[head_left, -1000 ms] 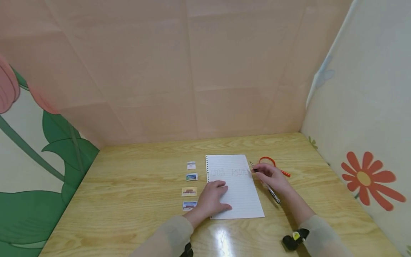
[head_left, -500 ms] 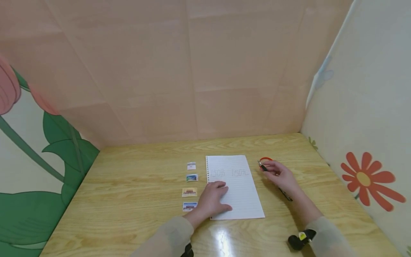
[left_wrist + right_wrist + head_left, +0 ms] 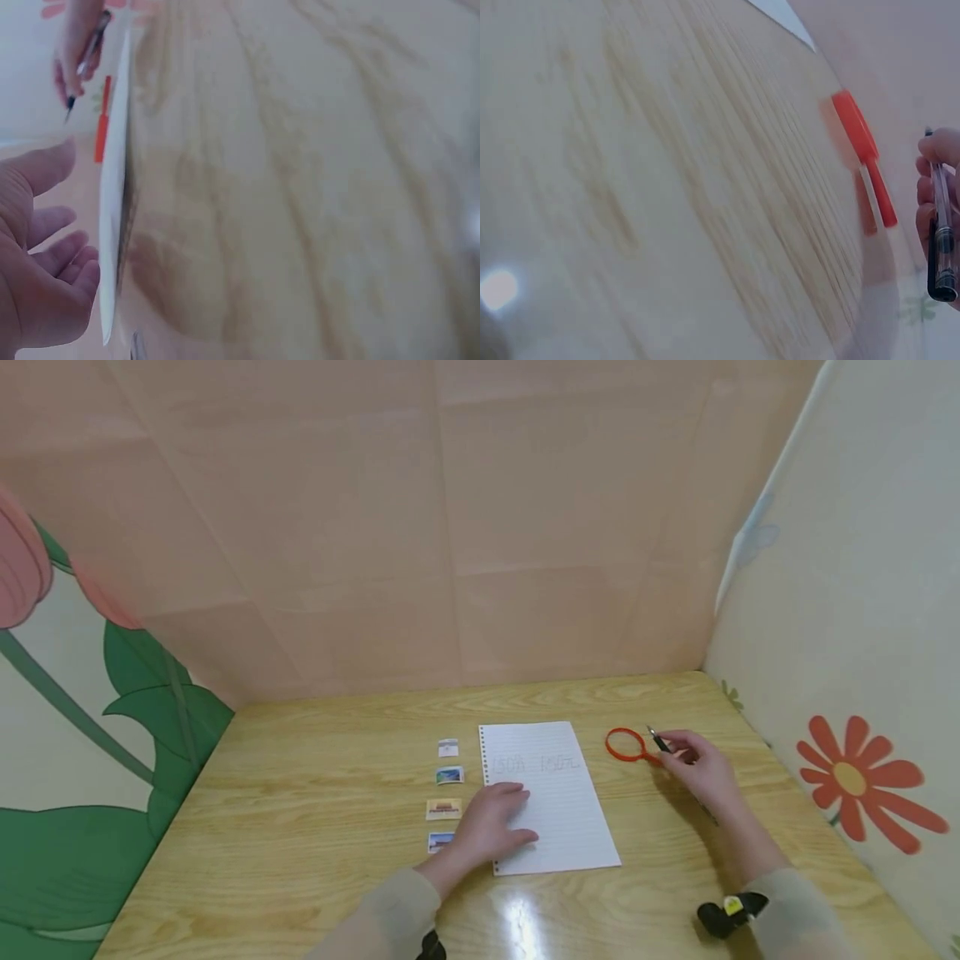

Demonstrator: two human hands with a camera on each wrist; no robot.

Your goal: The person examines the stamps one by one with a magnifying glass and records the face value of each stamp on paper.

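Observation:
My left hand (image 3: pixel 491 822) rests on the left part of a lined, hole-punched sheet of paper (image 3: pixel 562 818), its fingers relaxed and spread. Faint handwriting crosses the sheet's upper half. To the right of the paper, my right hand (image 3: pixel 697 768) pinches a clear-barrelled pen (image 3: pixel 945 244) with a black clip, held above the table. The pen's tip (image 3: pixel 654 735) points up and left in the head view. Close by that hand, a red magnifying glass (image 3: pixel 626 759) lies on the table, the end of its handle hidden by the fingers.
Small stamps form a column left of the paper: a pale one (image 3: pixel 447 748), a green-blue one (image 3: pixel 449 775), a yellow one (image 3: pixel 443 810) and a blue one (image 3: pixel 439 842) partly covered by my left wrist. A pink backdrop (image 3: pixel 450 568) rises behind the wooden table (image 3: pixel 315 827).
My right hand has carried the pen rightward away from the paper's edge, past the magnifying glass, whose ring now shows in full. My left hand stays on the paper, nearly still.

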